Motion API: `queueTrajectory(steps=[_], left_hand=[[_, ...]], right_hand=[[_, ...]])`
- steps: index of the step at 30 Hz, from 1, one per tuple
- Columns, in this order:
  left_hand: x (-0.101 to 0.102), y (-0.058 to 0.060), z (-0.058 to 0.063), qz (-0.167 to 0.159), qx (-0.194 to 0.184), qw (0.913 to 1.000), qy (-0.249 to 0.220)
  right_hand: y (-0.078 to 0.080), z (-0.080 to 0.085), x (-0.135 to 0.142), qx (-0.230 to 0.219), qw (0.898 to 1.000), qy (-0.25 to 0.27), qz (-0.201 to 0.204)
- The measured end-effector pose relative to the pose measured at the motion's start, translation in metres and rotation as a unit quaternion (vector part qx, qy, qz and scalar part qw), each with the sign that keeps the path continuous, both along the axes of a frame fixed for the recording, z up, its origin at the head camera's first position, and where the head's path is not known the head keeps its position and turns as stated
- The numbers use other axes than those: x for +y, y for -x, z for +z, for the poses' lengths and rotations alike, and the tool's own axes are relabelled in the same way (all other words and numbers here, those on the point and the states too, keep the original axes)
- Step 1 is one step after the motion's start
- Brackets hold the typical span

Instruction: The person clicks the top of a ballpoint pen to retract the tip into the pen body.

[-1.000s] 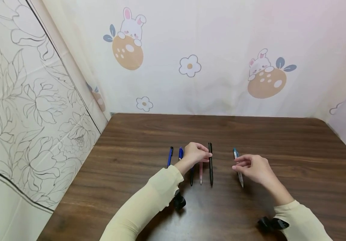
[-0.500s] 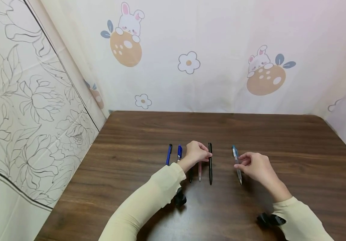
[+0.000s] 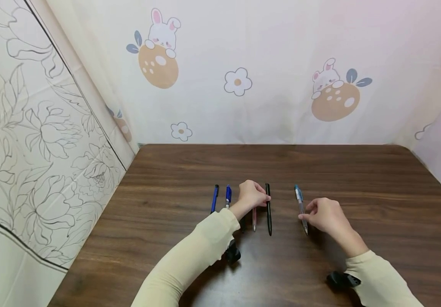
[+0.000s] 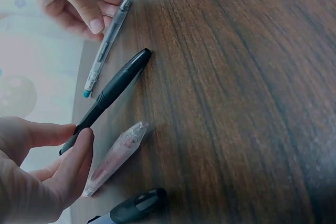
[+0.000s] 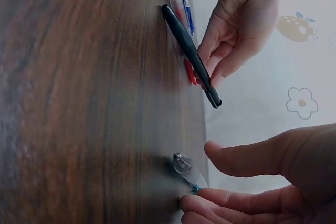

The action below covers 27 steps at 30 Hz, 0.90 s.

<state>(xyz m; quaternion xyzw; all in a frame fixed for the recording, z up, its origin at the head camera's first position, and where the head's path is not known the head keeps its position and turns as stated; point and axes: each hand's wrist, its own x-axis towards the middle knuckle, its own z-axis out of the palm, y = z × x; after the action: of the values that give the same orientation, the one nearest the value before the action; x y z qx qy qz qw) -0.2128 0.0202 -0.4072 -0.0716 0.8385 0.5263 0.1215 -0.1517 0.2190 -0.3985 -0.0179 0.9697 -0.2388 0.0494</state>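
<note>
My left hand [image 3: 250, 196] pinches the upper part of a slim black pen [image 3: 269, 217] between thumb and fingers. In the left wrist view the thumb and fingertips meet on the black barrel [image 4: 113, 90]. To the right lies a clear pen [image 3: 301, 207] with a teal end, its point toward me. My right hand [image 3: 326, 215] is beside it, thumb and fingers apart. The right wrist view has the fingertips right at the clear pen [image 5: 186, 167] and the thumb standing off from it. A pen with a clear tip and reddish barrel [image 3: 254, 219] lies left of the black one.
Two blue pens [image 3: 215, 198] lie further left on the brown wooden table [image 3: 378, 183], one partly behind the left sleeve [image 3: 193, 249]. A dark-tipped pen [image 4: 139, 205] lies beside the reddish one. A patterned curtain [image 3: 274, 51] hangs behind the table.
My right hand has shifted slightly, its fingers coming closer alongside the clear pen. The left hand keeps its pinch on the black pen, almost still. The head view shifts slightly.
</note>
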Motion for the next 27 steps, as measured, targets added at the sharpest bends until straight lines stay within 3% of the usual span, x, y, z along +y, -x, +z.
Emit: queueTrajectory(steps=[7, 18, 27], left_hand=[[0.0022, -0.0007, 0.0002, -0.015, 0.012, 0.9984, 0.053], [0.0025, -0.0010, 0.0028, -0.027, 0.039, 0.9957, 0.080], [0.0027, -0.0011, 0.0021, -0.088, 0.111, 0.9757, 0.167]], right_hand=[[0.0007, 0.0010, -0.0049, -0.024, 1.000, -0.008, -0.010], [0.0037, -0.0017, -0.0086, -0.041, 0.999, 0.007, -0.018], [0.0039, -0.0020, -0.0104, -0.033, 0.999, -0.005, -0.014]])
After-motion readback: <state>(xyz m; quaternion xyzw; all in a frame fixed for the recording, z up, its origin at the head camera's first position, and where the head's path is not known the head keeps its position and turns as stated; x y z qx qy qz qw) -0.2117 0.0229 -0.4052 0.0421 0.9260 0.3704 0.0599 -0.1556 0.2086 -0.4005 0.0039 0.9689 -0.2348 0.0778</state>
